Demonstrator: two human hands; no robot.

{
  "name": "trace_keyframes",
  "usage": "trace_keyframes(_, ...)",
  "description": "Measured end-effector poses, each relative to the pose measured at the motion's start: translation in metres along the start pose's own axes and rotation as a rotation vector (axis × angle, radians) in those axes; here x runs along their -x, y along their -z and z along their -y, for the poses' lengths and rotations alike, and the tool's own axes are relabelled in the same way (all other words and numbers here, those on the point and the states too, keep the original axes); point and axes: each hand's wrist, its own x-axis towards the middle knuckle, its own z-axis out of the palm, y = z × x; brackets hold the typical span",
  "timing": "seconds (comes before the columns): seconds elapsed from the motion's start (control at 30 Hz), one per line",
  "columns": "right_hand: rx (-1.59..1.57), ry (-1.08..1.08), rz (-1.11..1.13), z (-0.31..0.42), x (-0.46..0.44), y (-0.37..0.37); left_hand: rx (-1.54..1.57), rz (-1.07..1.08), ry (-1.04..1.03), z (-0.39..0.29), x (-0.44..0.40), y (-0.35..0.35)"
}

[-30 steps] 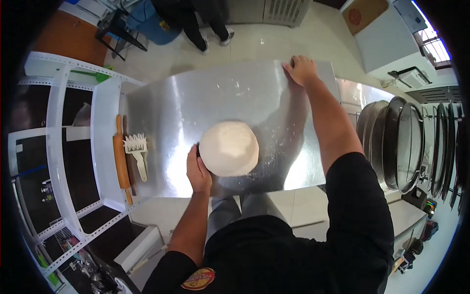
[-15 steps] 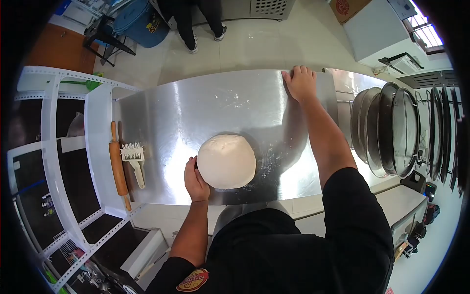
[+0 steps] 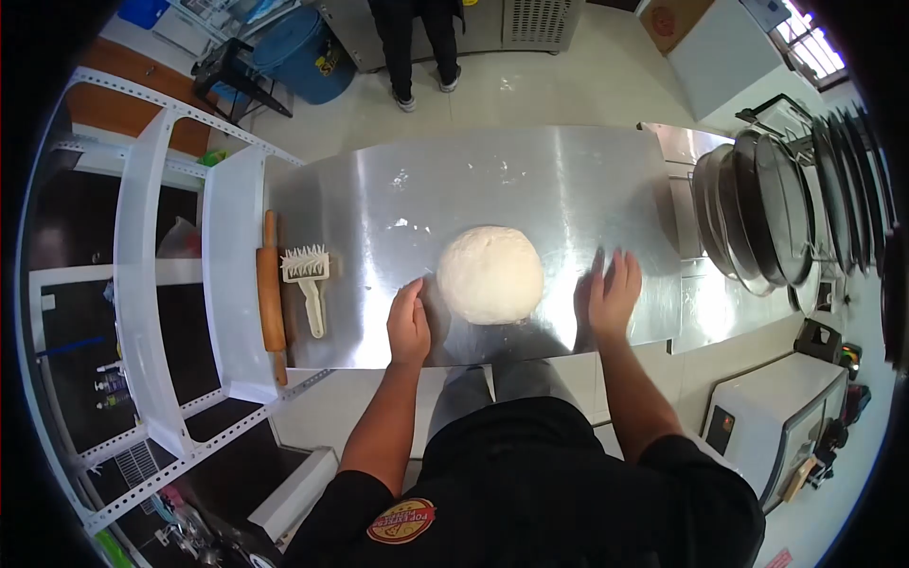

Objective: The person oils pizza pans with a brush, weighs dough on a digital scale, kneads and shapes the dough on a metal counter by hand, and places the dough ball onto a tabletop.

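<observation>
A round, pale ball of dough [image 3: 490,275] rests on the metal table [image 3: 464,180], with white flour marks around it. My left hand [image 3: 408,325] is just left of the dough, a small gap away, its fingers together and pointing forward; whether anything is in it is hidden. To the right of the dough, my right hand [image 3: 614,295] hovers over or rests on the table with its fingers apart and nothing in it. At the table's left end lie a wooden rolling pin [image 3: 270,300] and a white spiked roller [image 3: 307,264] with a handle.
White shelving [image 3: 142,284] stands on the left. Round pans [image 3: 748,208] are stacked upright at the right, beside more dark trays. Across the table, a person in dark trousers [image 3: 398,47] stands near a blue bin [image 3: 308,59]. A white appliance [image 3: 772,407] is at lower right.
My right hand has left the table's far edge and come back beside the dough. My left hand has come away from the dough's side. The view has shifted.
</observation>
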Motion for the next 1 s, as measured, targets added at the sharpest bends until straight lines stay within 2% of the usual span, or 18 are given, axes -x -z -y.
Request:
trace_keyframes(0.07, 0.068, -0.004, -0.049, 0.018, 0.044, 0.013, -0.085, -0.015, -0.176, 0.014, 0.007, 0.008)
trace_keyframes(0.13, 0.152, -0.028, -0.108, 0.028, 0.069, 0.012, -0.069, 0.004, -0.24, 0.01, 0.009, 0.007)
trace_keyframes(0.2, 0.096, -0.072, -0.195, 0.026, 0.066, 0.001, -0.064, 0.011, -0.329, 0.005, 0.008, -0.001)
trace_keyframes(0.23, 0.066, -0.096, -0.234, 0.024, 0.066, -0.002, -0.051, 0.03, -0.35, 0.003, 0.01, -0.004)
trace_keyframes(0.33, 0.077, -0.094, -0.273, 0.023, 0.061, -0.006, 0.057, -0.038, -0.12, 0.001, 0.023, -0.015)
trace_keyframes(0.5, 0.061, -0.197, -0.306, 0.024, 0.07, -0.009, -0.02, -0.058, -0.225, -0.044, 0.034, -0.005)
trace_keyframes(0.63, -0.129, -0.128, -0.279, 0.012, 0.069, 0.011, -0.049, 0.038, -0.468, -0.103, 0.036, -0.009)
trace_keyframes(0.73, -0.227, -0.274, -0.506, -0.011, 0.073, 0.026, 0.07, 0.309, -0.69, -0.144, 0.036, -0.038)
trace_keyframes(0.77, -0.263, -0.405, -0.603, -0.03, 0.076, 0.037, 0.071, 0.32, -0.702, -0.157, 0.038, -0.052)
trace_keyframes(0.8, -0.301, -0.542, -0.69, -0.056, 0.088, 0.048, 0.096, 0.458, -0.711, -0.167, 0.043, -0.066)
trace_keyframes(0.87, -0.077, -0.819, -0.877, -0.123, 0.105, 0.067, 0.145, 0.729, -0.719, -0.188, 0.051, -0.098)
trace_keyframes(0.93, -0.054, -1.201, -0.778, -0.198, 0.123, 0.081, 0.166, 0.821, -0.655, -0.205, 0.06, -0.137)
trace_keyframes(0.97, -0.052, -1.218, -0.769, -0.213, 0.135, 0.082, 0.187, 0.91, -0.577, -0.209, 0.069, -0.152)
trace_keyframes(1.0, -0.416, -1.306, -0.668, -0.217, 0.135, 0.099, 0.212, 0.99, -0.5, -0.213, 0.077, -0.167)
